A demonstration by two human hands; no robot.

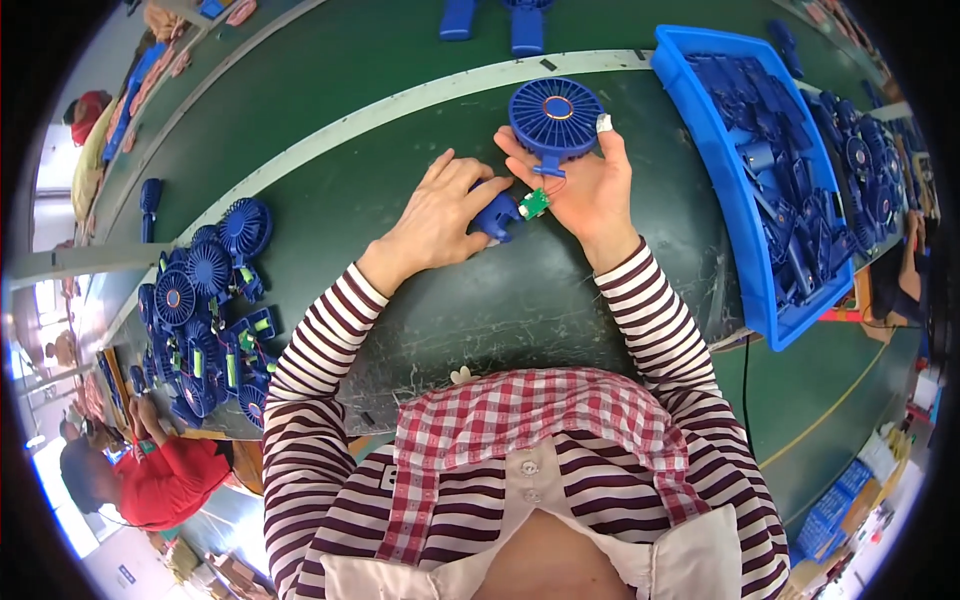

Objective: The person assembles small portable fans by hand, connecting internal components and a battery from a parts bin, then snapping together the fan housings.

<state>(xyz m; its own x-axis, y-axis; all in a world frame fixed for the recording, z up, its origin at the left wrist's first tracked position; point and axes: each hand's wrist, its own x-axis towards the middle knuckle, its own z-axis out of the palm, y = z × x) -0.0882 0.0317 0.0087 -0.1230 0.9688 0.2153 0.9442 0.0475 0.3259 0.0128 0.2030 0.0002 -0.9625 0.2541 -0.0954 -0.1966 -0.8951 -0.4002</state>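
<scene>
On the open palm side of my right hand [592, 190] rests the round head of a small blue fan [556, 115]; my thumb, with a white wrap at its tip, lies against its edge. A green circuit board [534, 204] hangs by thin wires below the fan's neck. My left hand [436, 212] is closed around a blue plastic handle shell [496, 217], whose open end points toward the board. The shell and the fan head are apart, near the middle of the green table.
A blue tray [689, 150] full of blue plastic parts stands at the right. Fan assemblies with green cells [205, 320] are piled at the left. More blue parts [527, 32] lie beyond a pale strip [400, 104]. A person in red [165, 485] sits at lower left.
</scene>
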